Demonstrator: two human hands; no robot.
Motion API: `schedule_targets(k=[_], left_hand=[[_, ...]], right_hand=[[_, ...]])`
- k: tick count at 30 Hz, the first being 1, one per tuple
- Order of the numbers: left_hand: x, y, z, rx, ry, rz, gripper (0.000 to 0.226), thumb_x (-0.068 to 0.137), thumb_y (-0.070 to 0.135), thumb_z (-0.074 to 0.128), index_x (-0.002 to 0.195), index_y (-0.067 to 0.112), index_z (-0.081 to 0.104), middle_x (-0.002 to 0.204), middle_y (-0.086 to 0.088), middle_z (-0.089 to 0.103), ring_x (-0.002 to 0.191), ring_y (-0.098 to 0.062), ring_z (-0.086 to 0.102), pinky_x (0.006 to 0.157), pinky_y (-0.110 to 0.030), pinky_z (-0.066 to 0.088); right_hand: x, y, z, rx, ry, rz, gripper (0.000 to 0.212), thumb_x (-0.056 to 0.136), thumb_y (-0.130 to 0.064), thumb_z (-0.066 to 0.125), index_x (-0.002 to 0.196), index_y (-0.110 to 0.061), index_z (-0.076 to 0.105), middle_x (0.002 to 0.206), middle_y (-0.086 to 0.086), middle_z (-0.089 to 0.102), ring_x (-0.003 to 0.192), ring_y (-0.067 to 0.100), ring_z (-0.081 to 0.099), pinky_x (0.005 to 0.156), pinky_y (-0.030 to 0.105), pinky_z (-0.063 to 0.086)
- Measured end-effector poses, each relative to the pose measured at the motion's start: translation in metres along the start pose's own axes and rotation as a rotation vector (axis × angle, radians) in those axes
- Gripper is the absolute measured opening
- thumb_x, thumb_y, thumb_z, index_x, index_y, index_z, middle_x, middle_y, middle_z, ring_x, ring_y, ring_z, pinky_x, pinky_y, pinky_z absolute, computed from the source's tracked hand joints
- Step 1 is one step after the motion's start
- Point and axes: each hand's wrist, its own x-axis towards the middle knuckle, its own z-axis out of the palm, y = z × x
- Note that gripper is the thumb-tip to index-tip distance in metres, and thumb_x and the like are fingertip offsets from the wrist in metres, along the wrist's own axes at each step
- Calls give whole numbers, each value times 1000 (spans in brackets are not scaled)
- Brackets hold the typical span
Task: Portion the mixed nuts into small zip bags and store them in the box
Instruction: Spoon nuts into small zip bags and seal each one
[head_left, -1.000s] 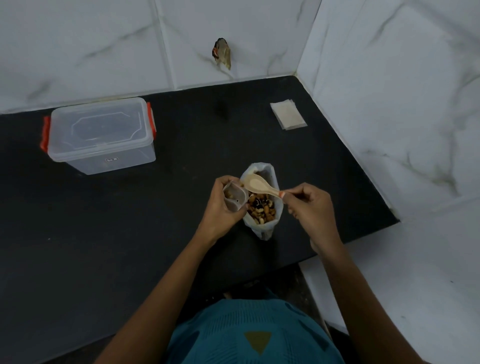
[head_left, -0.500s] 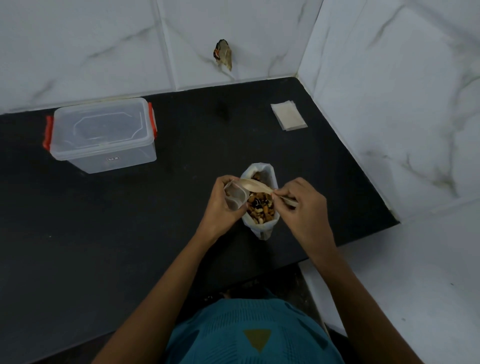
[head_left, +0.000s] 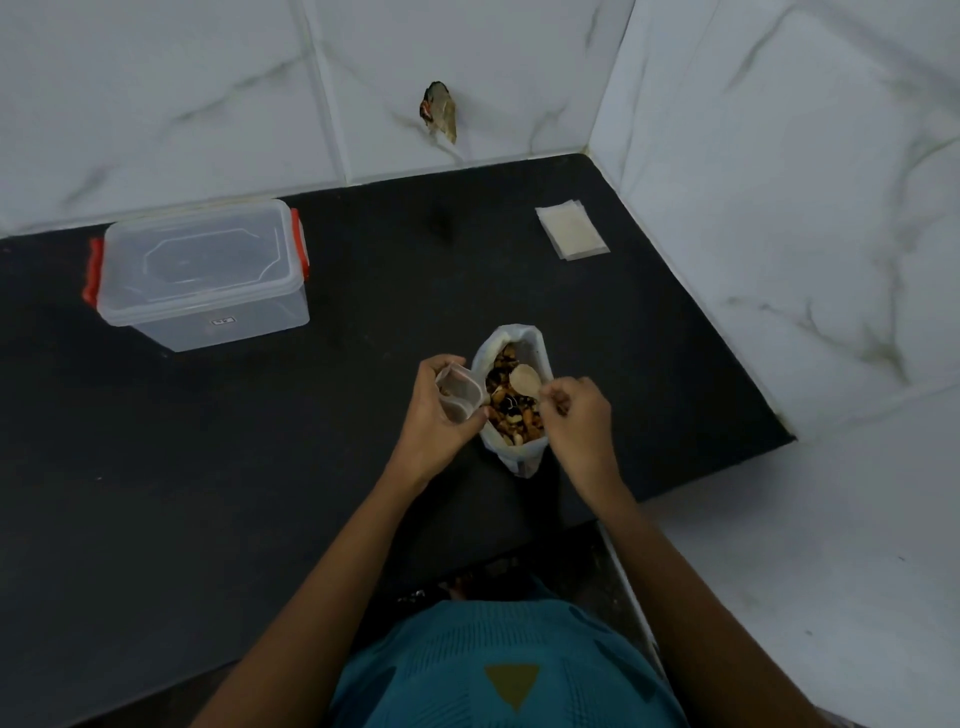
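Clear zip bag (head_left: 458, 394), mouth open, seemingly near empty, beside mixed nuts (head_left: 515, 413)

No text can be read. The clear box (head_left: 202, 275), well left of and beyond the fingers (head_left: 441, 364), has a small dark label (head_left: 222, 321) on its front wall, too small to read. Below the fingers, the teal garment (head_left: 441, 675) bears a plain olive triangle (head_left: 511, 685).

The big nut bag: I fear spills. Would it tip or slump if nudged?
Likely floppy: the nut bag looks like thin crumpled plastic. Probably bottom-heavy, as mixed nuts fill it, so it may sag rather than topple.
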Motion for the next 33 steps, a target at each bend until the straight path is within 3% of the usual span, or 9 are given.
schedule_targets(k=[5,8,14,17,22,26,28,30,33], left_hand=[[-3,3,1,-23,-5,-12,54,76,2,71,114,20,38,114,4,45,101,-1,48,76,-4,42],[-6,5,2,-34,-9,-15,53,76,2,70,114,20,38,112,10,45,100,2,48,76,-4,42],[-6,7,1,-25,-6,-2,55,76,2,71,114,22,37,117,4,44,104,-2,48,79,-5,42],[-6,10,-1,-38,-18,24,57,76,2,71,114,24,36,117,-3,47,102,-7,51,79,-10,45],[-3,15,-6,-50,-60,8,65,69,16,74,118,22,32,116,-8,46,102,-18,53,78,-17,49],[-2,21,-16,-24,-127,-4,82,57,44,72,124,24,30,127,-5,41,114,-16,49,91,-28,49],[-1,24,-26,-49,-151,10,84,59,36,78,128,19,33,128,-1,44,116,-12,49,93,-22,47],[0,31,-37,-69,-150,15,66,69,19,78,124,23,41,124,7,48,118,-8,48,93,-18,46],[-1,40,-47,-183,-114,-5,34,82,10,62,109,29,52,115,12,56,109,-4,56,85,-20,50]], right_hand=[[-4,6,20,-178,-53,-68,23,93,-16,49,102,-1,63,106,9,51,96,17,52,74,19,42],[-5,8,19,-215,-64,-93,24,93,-17,48,103,-2,65,108,11,53,98,19,53,75,23,43],[-12,-31,-6,123,32,-174,12,87,-10,59,92,-2,67,88,-2,56,76,1,55,65,4,40],[-19,-54,-9,140,-122,-295,17,84,-13,65,98,-7,69,91,-8,52,79,-6,54,72,4,42],[-16,-62,2,-166,-272,-318,29,84,-23,65,111,-13,66,109,-3,42,102,6,41,94,24,41],[-11,-67,-2,-220,-208,-373,20,87,-18,61,104,-11,67,109,-4,43,97,5,46,85,21,45],[-7,-69,-9,-213,-191,-371,18,88,-18,59,103,-12,66,106,-9,37,92,-1,41,73,10,40],[-2,-69,-15,-170,-179,-357,16,88,-17,59,101,-11,65,106,-12,35,91,-3,41,70,6,36],[4,-69,-20,-69,-175,-382,12,85,-9,62,94,-6,67,111,-4,42,95,-2,44,78,5,40]])
